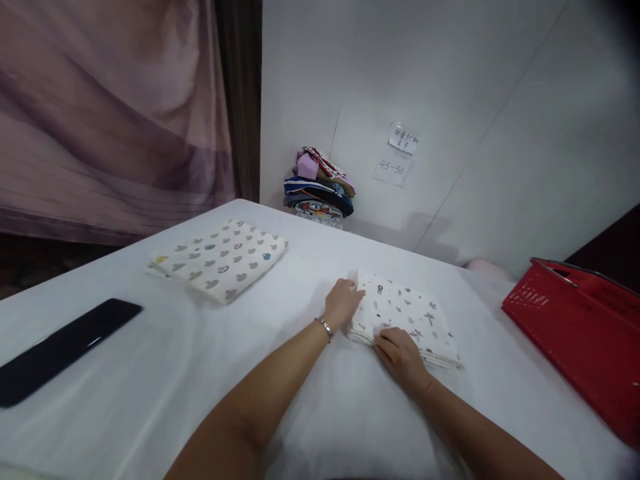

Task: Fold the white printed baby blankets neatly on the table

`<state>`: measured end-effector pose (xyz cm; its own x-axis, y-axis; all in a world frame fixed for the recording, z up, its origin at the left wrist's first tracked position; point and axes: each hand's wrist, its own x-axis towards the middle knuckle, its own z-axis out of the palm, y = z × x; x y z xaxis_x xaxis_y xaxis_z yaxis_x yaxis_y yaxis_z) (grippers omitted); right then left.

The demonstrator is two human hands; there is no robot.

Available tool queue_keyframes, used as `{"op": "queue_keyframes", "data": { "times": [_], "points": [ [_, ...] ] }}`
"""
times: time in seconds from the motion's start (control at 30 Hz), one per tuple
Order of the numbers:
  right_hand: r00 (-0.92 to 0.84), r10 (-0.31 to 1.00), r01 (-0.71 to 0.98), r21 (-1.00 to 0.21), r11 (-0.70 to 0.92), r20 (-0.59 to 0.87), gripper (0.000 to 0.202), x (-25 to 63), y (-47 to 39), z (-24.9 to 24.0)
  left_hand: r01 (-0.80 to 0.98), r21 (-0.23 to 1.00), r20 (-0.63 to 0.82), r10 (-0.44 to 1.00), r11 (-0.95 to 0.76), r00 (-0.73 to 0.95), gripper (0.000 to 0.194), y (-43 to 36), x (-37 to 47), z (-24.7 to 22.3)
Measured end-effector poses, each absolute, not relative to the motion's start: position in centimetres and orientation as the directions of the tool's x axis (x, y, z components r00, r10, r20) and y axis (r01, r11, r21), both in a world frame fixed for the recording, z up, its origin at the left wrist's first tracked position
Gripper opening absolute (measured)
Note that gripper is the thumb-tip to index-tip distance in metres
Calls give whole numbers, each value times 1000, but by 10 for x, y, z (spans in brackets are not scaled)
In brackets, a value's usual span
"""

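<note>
A white folded cloth (400, 307) with small dark and grey prints lies in layers on the white table (220, 373). At its left edge my left hand (344, 303), with a bracelet on the wrist, has its fingers closed on the fabric. My right hand (400, 353) grips the near edge of the same cloth, fingers curled on top and the thumb hidden. Farther left lies a second folded cloth (230, 257), white with grey mouse-head shapes and a few coloured ones; neither hand touches it.
A flat black panel (65, 347) rests at the left of the table. On the right stands a red plastic basket (575, 333) with a metal handle. Folded clothes (320, 187) are piled beyond the far edge, against the wall. A pink curtain (110, 113) hangs at the left.
</note>
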<state>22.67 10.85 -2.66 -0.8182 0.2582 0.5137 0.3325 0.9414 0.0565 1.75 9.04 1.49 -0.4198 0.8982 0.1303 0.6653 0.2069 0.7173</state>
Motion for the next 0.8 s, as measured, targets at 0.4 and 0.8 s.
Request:
{"op": "queue_keyframes", "data": {
  "times": [0.4,0.8],
  "points": [
    [-826,435,367,-244,898,358,22,231,111,-5,956,250,388,920,-156,48,16,77,59,-24],
    [-735,677,674,-154,723,-38,54,102,237,-6,951,298,419,906,-78,-57,18,69,63,-27]
  ]
}}
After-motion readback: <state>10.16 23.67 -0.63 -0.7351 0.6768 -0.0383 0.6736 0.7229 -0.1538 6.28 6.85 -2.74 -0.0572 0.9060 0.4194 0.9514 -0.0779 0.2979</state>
